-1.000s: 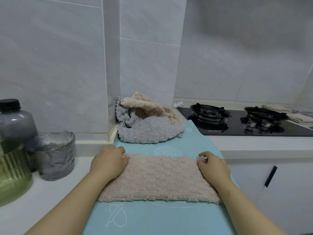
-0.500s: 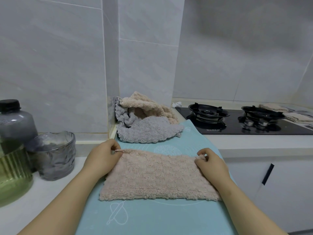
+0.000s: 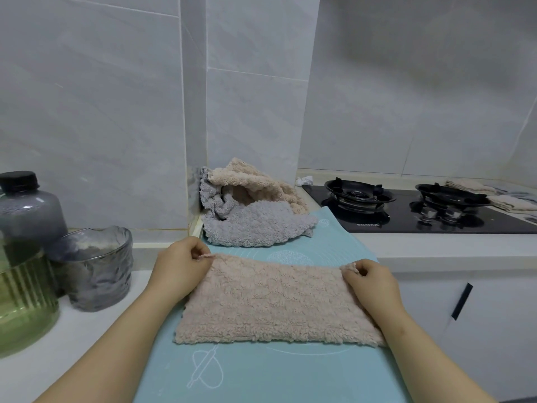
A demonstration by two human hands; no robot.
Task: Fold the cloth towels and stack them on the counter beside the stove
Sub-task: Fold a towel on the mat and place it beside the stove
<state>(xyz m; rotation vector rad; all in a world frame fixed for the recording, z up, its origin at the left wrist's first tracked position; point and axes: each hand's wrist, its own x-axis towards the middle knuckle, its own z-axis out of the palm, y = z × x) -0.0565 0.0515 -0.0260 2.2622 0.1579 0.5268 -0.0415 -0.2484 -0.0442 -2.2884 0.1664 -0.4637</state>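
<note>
White counter (image 3: 87, 338), teal mat (image 3: 261, 373) along front edge; left hand (image 3: 183, 267), right hand (image 3: 370, 282) each pinch beige towel (image 3: 273, 301) far corners; stove (image 3: 421, 213) right.

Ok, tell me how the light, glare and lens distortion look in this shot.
Head view: soft, even light, with a broad dim shadow on the upper right wall; small bright glints on the black stove and the glass cup; wide-angle bending curves the wall tile lines and the counter edge; the pink towel and both hands, left and right, look sharp, without motion blur.
</note>
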